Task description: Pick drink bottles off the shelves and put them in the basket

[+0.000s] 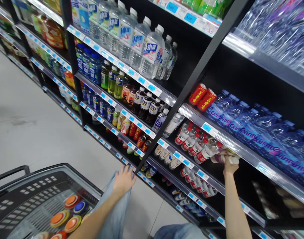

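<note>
My left hand point(124, 179) lies on my jeans-clad knee point(120, 196), its fingers spread and holding nothing. Reaching into a shelf on the right, my right hand point(230, 165) is closed around a pale bottle point(219, 157) with a white cap, which is tilted on its side; its label is too blurred to read. Just left of it stand several clear water bottles point(204, 154) with red caps and red-and-white labels. The shelf above hides part of the held bottle.
A dark basket point(42, 182) at lower left contains several items with orange and blue tops point(72, 200). Shelf edges point(211, 131) with price tags and a slanting black upright point(191, 79) surround my reach. Red cans point(207, 99) and wrapped blue water bottles point(253, 129) stand above my right hand.
</note>
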Demonstrator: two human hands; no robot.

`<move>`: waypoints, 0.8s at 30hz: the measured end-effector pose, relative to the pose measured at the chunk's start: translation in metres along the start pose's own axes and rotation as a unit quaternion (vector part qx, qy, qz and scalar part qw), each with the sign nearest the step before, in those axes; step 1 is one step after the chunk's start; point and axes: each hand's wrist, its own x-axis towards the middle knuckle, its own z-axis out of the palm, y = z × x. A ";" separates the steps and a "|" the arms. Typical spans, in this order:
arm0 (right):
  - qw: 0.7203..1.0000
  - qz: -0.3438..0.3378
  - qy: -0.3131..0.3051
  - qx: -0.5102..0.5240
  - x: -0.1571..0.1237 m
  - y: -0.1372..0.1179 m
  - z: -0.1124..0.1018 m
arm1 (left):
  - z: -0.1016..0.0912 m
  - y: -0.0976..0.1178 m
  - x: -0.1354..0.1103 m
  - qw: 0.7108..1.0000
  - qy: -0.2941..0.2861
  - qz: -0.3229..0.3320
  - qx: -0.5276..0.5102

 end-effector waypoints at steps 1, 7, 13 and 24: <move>1.000 0.010 0.024 0.005 -0.006 -0.001 -0.006 | 0.000 0.000 0.000 1.000 0.001 0.002 -0.001; 0.985 0.021 0.135 0.107 -0.038 -0.025 -0.061 | -0.002 -0.002 -0.003 1.000 0.004 0.004 0.013; 0.968 0.026 0.058 0.244 -0.103 -0.041 -0.167 | -0.008 -0.007 -0.007 1.000 0.011 0.018 0.012; 0.873 0.429 -0.159 0.169 -0.377 0.057 -0.241 | 0.048 0.025 -0.119 0.896 -0.226 0.168 -0.343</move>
